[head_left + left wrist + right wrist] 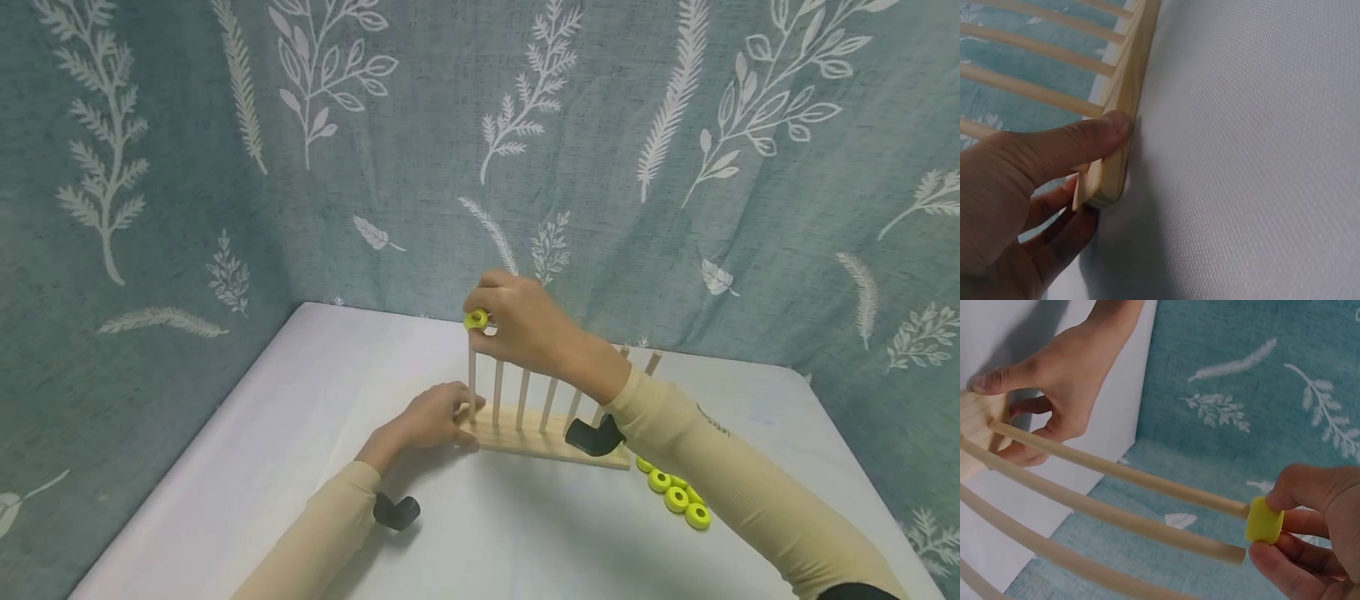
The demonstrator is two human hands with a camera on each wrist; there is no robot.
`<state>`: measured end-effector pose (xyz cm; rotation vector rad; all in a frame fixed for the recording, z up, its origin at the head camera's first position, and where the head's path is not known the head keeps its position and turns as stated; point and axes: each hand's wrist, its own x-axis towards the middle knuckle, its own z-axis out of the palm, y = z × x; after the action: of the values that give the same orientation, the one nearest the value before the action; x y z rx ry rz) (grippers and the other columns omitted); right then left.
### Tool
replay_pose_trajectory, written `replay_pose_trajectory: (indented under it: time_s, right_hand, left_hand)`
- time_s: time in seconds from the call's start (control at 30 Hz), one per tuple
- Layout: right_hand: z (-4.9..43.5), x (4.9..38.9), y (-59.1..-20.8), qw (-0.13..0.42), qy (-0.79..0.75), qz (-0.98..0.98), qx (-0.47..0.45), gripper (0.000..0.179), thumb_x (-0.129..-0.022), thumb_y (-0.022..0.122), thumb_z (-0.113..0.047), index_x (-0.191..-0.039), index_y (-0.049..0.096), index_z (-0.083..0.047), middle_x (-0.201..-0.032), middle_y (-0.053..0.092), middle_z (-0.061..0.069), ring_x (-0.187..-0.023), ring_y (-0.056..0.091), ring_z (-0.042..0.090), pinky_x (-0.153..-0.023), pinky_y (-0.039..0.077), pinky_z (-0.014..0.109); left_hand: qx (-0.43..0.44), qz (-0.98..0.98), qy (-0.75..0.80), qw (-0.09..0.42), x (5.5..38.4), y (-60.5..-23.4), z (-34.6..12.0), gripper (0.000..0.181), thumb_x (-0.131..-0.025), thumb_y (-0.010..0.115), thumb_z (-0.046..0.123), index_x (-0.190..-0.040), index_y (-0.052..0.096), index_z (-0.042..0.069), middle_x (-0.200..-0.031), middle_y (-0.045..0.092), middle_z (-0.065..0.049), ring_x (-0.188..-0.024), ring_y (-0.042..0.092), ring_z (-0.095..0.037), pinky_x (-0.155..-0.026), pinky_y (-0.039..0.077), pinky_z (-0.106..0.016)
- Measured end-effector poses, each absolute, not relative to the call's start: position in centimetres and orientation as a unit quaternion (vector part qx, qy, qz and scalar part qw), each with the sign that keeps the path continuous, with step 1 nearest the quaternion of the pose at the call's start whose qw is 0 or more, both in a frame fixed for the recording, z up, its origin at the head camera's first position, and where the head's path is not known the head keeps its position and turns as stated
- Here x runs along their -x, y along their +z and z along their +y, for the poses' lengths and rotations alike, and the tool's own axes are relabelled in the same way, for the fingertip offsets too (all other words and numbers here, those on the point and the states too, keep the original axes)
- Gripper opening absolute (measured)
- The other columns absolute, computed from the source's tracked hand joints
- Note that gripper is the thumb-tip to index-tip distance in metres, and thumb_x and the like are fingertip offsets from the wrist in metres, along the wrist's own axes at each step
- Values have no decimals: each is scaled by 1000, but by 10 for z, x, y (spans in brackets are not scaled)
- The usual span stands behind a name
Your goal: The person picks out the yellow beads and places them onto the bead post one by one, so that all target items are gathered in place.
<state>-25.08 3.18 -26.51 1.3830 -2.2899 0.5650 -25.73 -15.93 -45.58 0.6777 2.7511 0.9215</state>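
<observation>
Right grip (pixel 525 321) pinches round yellow ring (pixel 1264 520) at tip of leftmost peg (pixel 472 375) on pale wooden rack (pixel 555 446); left grip (pixel 429 417) holds rack's left end. Likely threading; next: lower ring.

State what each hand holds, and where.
Right hand: a yellow ring, pinched by its outer side. Left hand: the wooden base, gripped at its left end.
</observation>
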Motion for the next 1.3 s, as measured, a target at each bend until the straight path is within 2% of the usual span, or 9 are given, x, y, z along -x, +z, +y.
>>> replay_pose_trajectory:
  time_s: [0.33, 0.7, 0.87, 1.07, 1.3]
  right_hand:
    - [26, 253, -267, 182, 204, -819, -504, 12, -80, 70, 1, -91, 73, -3, -86, 60, 5, -76, 61, 14, -67, 49, 21]
    - [28, 255, -269, 167, 201, -823, -504, 13, -80, 70, 0, -93, 74, -3, -87, 61, 5, -76, 62, 18, -68, 50, 22]
    - [30, 256, -269, 169, 207, -823, -501, 16, -81, 71, -2, -96, 74, 0, -89, 62, 9, -78, 65, 22, -70, 52, 25]
    - [37, 254, -266, 193, 214, -816, -501, 14, -81, 72, -3, -95, 73, -1, -89, 62, 7, -76, 63, 19, -68, 52, 25]
    - [50, 250, -256, 204, 214, -816, -497, 15, -80, 74, -4, -96, 73, -1, -90, 63, 7, -76, 65, 19, -68, 53, 28]
  left_hand:
    - [-227, 918, 315, 78, 258, -457, -160, 60, -68, 93, 26, -122, 70, 12, -113, 67, 4, -100, 57, -14, -87, 47, -37]
    - [-218, 920, 314, 84, 259, -456, -160, 62, -65, 94, 25, -121, 70, 12, -116, 67, 3, -98, 57, -15, -83, 48, -36]
    - [-207, 921, 317, 90, 259, -456, -159, 61, -65, 95, 25, -118, 68, 11, -115, 66, 1, -102, 59, -19, -88, 49, -40]
    - [-205, 921, 318, 94, 259, -456, -157, 61, -65, 94, 25, -119, 68, 13, -122, 66, -1, -116, 58, -26, -98, 46, -46]
    - [-205, 925, 307, 89, 257, -452, -157, 61, -65, 94, 24, -120, 68, 12, -124, 66, -3, -118, 58, -28, -100, 44, -47]
